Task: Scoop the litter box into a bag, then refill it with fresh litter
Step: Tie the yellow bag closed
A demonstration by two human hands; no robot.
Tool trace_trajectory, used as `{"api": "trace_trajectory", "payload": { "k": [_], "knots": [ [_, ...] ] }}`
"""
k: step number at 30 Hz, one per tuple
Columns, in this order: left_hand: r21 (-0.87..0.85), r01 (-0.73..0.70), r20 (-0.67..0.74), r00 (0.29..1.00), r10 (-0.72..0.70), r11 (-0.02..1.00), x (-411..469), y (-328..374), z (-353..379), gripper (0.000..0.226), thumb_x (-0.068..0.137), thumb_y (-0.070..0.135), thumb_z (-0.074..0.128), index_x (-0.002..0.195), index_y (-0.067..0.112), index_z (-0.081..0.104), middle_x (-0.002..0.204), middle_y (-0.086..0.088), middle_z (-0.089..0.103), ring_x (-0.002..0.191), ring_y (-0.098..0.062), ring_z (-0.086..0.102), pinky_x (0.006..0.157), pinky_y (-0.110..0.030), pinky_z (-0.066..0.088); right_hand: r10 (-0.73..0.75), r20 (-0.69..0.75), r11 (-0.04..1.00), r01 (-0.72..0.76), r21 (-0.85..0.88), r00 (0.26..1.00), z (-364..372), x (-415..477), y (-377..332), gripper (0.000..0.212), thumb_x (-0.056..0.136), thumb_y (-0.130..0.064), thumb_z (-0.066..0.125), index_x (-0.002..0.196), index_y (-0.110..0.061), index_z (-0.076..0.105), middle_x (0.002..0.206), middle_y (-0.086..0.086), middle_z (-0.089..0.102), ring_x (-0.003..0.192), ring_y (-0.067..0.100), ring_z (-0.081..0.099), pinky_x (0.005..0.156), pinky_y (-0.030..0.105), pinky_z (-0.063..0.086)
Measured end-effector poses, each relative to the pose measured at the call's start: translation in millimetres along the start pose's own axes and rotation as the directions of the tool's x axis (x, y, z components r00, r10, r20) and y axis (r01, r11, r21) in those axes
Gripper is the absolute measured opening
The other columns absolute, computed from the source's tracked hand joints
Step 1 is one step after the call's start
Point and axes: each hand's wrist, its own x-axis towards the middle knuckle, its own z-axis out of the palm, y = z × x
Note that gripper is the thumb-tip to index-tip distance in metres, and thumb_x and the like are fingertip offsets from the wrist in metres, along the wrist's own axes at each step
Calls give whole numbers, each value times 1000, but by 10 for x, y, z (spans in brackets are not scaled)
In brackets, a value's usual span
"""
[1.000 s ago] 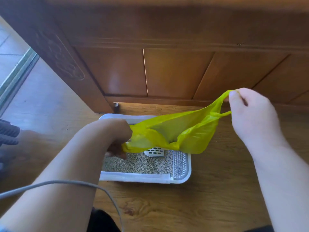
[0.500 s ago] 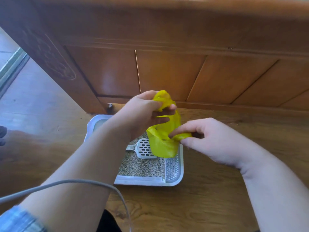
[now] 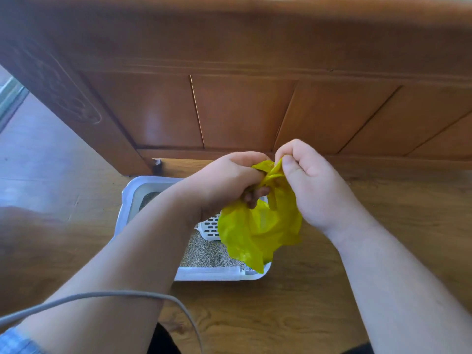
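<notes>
The yellow plastic bag (image 3: 258,233), thin, light, limp and probably slippery, hangs over the near right corner of the litter box (image 3: 204,274) on the floor, its crumpled top pinched in the grip of the left hand (image 3: 224,185) and the right hand (image 3: 314,187), and I judge the handle loops the best hold.

The yellow bag (image 3: 258,233), previously stretched wide, has been gathered between the left hand (image 3: 224,182) and right hand (image 3: 314,185), now brought together.
</notes>
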Motion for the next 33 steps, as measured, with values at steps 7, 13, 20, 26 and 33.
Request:
{"api": "trace_trajectory", "payload": {
  "k": [7,13,20,26,33],
  "knots": [
    [467,61,-237,970,58,882,-19,-76,66,20,88,9,45,93,28,51,58,6,63,56,-17,57,68,-39,55,147,-38,982,-151,-111,988,120,82,100,18,99,-24,49,88,-21,62,65,-4,56,59,12,53,55,27,36],
    [635,-117,-140,955,263,763,-113,-46,53,42,83,3,47,103,37,62,71,-1,67,52,-12,51,51,-25,45,349,12,937,-350,18,937,107,130,134,10,88,-29,69,87,-19,68,72,-2,68,69,21,64,64,37,53],
    [732,-46,-177,951,255,680,-72,-76,62,43,85,3,48,101,33,75,45,15,49,43,-1,44,42,-14,29,479,82,874,-483,49,874,175,168,230,9,89,-27,65,96,-24,61,88,9,71,67,22,65,79,51,56],
    [789,75,-223,960,171,610,18,-180,42,36,91,8,43,98,32,69,62,11,51,52,-3,44,46,-12,34,377,3,925,-377,46,926,177,204,201,14,97,-15,52,102,-23,62,90,-1,61,56,-3,60,58,24,52],
    [659,301,-249,952,-177,690,111,-226,-18,33,87,0,44,73,22,64,66,4,50,57,-15,44,39,-16,31,107,247,994,-98,-50,963,184,144,69,49,77,7,60,112,-27,63,107,-3,52,92,5,53,66,7,40]
  ]
}}
